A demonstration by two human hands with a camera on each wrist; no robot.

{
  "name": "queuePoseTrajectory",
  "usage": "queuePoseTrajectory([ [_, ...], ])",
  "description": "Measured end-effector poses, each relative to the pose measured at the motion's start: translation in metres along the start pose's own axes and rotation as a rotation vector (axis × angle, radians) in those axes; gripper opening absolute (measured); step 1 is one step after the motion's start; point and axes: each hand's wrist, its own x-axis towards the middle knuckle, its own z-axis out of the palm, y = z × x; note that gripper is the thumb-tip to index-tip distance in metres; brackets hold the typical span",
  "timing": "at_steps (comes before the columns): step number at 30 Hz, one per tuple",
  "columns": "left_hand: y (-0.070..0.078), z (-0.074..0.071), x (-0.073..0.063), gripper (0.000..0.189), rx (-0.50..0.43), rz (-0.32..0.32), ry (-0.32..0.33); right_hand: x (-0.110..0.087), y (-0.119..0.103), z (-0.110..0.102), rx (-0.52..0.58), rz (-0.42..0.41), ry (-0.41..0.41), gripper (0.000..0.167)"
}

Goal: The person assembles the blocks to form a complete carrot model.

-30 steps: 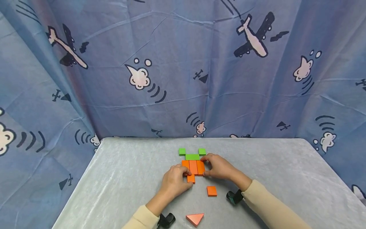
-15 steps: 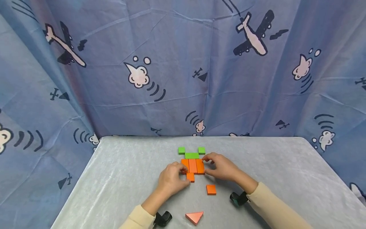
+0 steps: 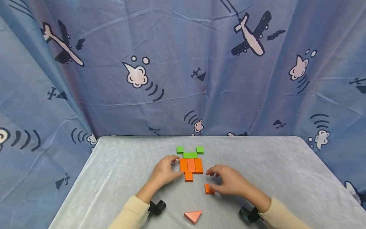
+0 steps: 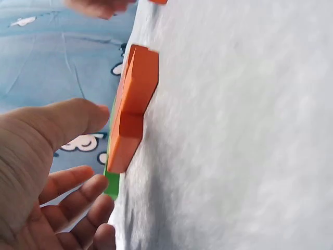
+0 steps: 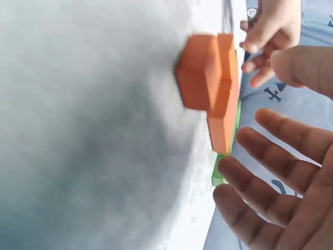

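Flat blocks form a figure on the table: three upright orange bars (image 3: pixel 191 165), a green bar (image 3: pixel 190 155) above them and two green squares (image 3: pixel 180 150) at its upper corners. A small orange square (image 3: pixel 188 177) sits against their lower edge, left of centre. My left hand (image 3: pixel 163 171) is beside the figure's left side, its thumb and fingers spread apart and holding nothing. My right hand (image 3: pixel 230 181) hovers at a loose orange square (image 3: pixel 207 190), the thumb over its right part and the fingers behind it; it is not gripped. The right wrist view shows this block (image 5: pixel 195 78) between figure and camera.
A pink triangular block (image 3: pixel 193 216) lies nearer to me, below the figure. The table wears a pale cloth (image 3: pixel 128 152). Behind it hangs a blue curtain (image 3: pixel 171 117) with printed planes. Black cameras (image 3: pixel 157 207) are strapped to both wrists.
My right hand has left the figure's right side and come nearer to me, over the loose orange square. My left hand has drawn back leftwards from the small lower square. The blocks stay put.
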Motion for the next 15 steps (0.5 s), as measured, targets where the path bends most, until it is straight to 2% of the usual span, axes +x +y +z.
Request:
queuePoseTrajectory([
  [4,-0.004,-0.001,0.007,0.059,-0.006,-0.015,-0.047,-0.004,-0.001,0.006,-0.023,-0.016,-0.036,0.036],
  [9,-0.008,0.001,0.013,0.06,-0.034,-0.04,-0.093,-0.005,0.0,0.011,-0.026,-0.022,-0.044,0.035],
  [15,-0.008,0.001,0.015,0.059,-0.059,-0.051,-0.118,-0.005,-0.001,0.012,-0.015,-0.03,-0.041,0.028],
])
